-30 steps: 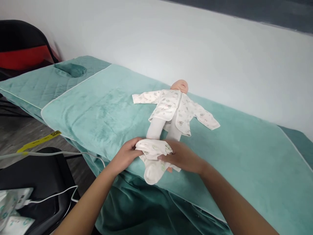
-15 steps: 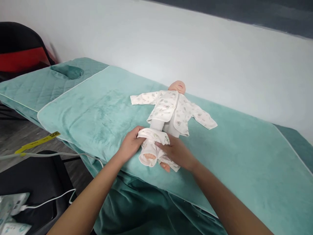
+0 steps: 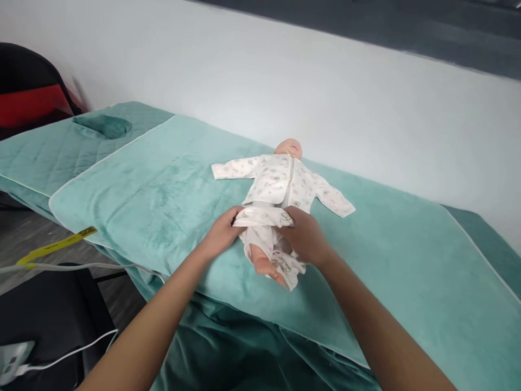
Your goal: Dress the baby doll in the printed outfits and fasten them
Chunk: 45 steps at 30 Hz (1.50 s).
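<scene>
A baby doll lies on its back on the green-covered bed, arms spread. It wears a white printed jacket, parted at the lower front over grey-white legs or body. White printed baby pants are around its legs, with the waistband bunched and stretched wide. My left hand is closed on the left end of the waistband. The right end is gripped by my right hand, its fingertips partly hidden by cloth. The doll's feet stick out of the leg openings.
The bed has a quilted end with a face hole at the left and meets a white wall. A black chair holding a white device with a cable stands at lower left. A yellow tag hangs on a pale cord.
Both hands have pulled the pants' waistband up the doll's legs, toward the jacket hem. More of the doll's feet and lower leg now shows below. The view has shifted slightly.
</scene>
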Each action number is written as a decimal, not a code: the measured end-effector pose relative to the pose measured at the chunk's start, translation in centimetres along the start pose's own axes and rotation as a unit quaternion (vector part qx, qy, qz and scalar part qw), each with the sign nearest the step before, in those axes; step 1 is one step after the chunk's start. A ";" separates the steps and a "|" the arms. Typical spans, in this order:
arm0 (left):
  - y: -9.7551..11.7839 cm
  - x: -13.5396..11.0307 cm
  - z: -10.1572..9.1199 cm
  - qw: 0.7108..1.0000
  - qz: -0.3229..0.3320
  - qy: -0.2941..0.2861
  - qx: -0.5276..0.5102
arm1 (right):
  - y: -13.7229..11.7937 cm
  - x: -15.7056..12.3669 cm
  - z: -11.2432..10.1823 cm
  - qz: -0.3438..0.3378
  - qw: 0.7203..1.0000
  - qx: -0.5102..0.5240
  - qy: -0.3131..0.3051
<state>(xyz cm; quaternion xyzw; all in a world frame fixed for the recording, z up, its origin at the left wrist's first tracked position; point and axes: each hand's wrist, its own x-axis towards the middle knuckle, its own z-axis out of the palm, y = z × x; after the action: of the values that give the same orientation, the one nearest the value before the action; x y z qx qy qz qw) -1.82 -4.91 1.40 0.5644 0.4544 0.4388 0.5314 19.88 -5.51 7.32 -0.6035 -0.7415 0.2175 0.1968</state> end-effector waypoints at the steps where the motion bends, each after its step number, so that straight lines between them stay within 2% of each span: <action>1: 0.2 0.1 -0.5 0.999 -0.013 -0.017 -0.049 | 0.2 -0.2 0.1 -0.008 1.000 0.013 0.004; 2: 0.4 0.2 -1.0 0.994 -0.022 -0.019 -0.102 | 0.4 -0.4 0.1 -0.020 0.999 0.037 -0.002; 4: 0.8 0.9 -1.6 0.984 -0.029 0.013 -0.176 | 0.8 -0.9 0.1 -0.048 0.992 0.114 -0.019; 6: 1.2 1.9 -1.5 0.986 -0.023 0.061 -0.152 | 1.4 -1.2 0.0 -0.053 0.982 0.177 0.025; 8: 1.7 3.2 -0.5 0.997 0.006 0.069 -0.033 | 1.9 -0.9 0.0 -0.035 0.982 0.147 0.112; 10: 2.4 4.5 1.1 0.988 0.061 0.044 0.139 | 2.3 -0.2 0.4 -0.016 0.985 0.047 0.165; 11: 2.9 5.0 2.0 0.969 0.090 0.029 0.229 | 2.4 0.3 0.7 -0.009 0.985 -0.002 0.170; 13: 3.7 5.9 3.7 0.912 0.135 0.015 0.387 | 2.3 1.2 1.2 0.001 0.984 -0.062 0.168; 15: 4.3 6.5 4.7 0.860 0.158 0.021 0.486 | 2.4 1.9 1.4 0.003 0.983 -0.066 0.171; 16: 4.5 6.7 4.9 0.848 0.164 0.030 0.504 | 2.6 2.1 1.2 0.004 0.983 -0.044 0.176; 17: 4.5 6.9 4.7 0.849 0.166 0.048 0.500 | 3.1 2.1 0.9 0.012 0.982 -0.002 0.187; 19: 4.0 7.3 3.5 0.888 0.141 0.111 0.424 | 5.0 1.6 -0.3 0.055 0.962 0.139 0.228; 21: 3.0 7.6 1.2 0.936 0.073 0.208 0.275 | 8.0 0.2 -1.6 0.133 0.905 0.287 0.285; 22: 2.3 7.7 0.0 0.945 0.032 0.261 0.193 | 9.6 -0.8 -2.2 0.171 0.876 0.326 0.312; 23: 1.5 7.7 -1.2 0.944 -0.004 0.306 0.126 | 11.1 -1.8 -2.6 0.213 0.863 0.317 0.331; 24: 0.8 7.5 -2.2 0.935 -0.025 0.344 0.088 | 12.4 -2.8 -2.8 0.248 0.867 0.261 0.345; 25: 0.2 7.2 -2.9 0.927 -0.028 0.367 0.077 | 13.3 -3.7 -2.8 0.266 0.871 0.191 0.367; 26: -0.3 6.7 -3.2 0.927 -0.017 0.366 0.082 | 13.7 -4.5 -2.6 0.263 0.875 0.137 0.382; 27: -0.6 6.1 -3.3 0.937 -0.002 0.335 0.096 | 13.5 -5.0 -2.3 0.245 0.886 0.104 0.379; 29: -0.6 4.8 -2.7 0.976 0.020 0.187 0.110 | 11.8 -5.4 -1.2 0.180 0.925 0.110 0.316; 30: -0.4 4.1 -2.3 0.989 0.020 0.097 0.109 | 10.4 -5.3 -0.6 0.144 0.947 0.135 0.252; 32: 0.4 2.9 -1.7 0.994 0.007 -0.048 0.097 | 7.5 -4.8 0.3 0.072 0.976 0.177 0.108; 34: 1.4 2.0 -1.8 0.987 0.001 -0.128 0.100 | 5.4 -4.2 0.7 0.007 0.982 0.187 0.009; 36: 2.3 1.3 -2.5 0.976 0.001 -0.177 0.124 | 4.3 -3.9 0.7 -0.037 0.983 0.175 -0.037; 40: 3.7 0.5 -3.4 0.950 0.025 -0.255 0.178 | 4.7 -4.2 0.5 -0.050 0.983 0.174 -0.037; 42: 4.1 0.3 -3.3 0.944 0.051 -0.263 0.191 | 5.1 -4.3 0.3 -0.035 0.976 0.209 -0.047; 45: 3.9 0.3 -2.6 0.947 0.093 -0.232 0.201 | 5.5 -4.1 0.2 -0.039 0.967 0.240 -0.073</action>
<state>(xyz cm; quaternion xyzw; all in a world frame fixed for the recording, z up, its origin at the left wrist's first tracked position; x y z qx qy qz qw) -4.10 -4.14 5.40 0.7854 0.3432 0.2430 0.4543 24.99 -8.54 3.91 -0.4916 -0.7031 0.4246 0.2894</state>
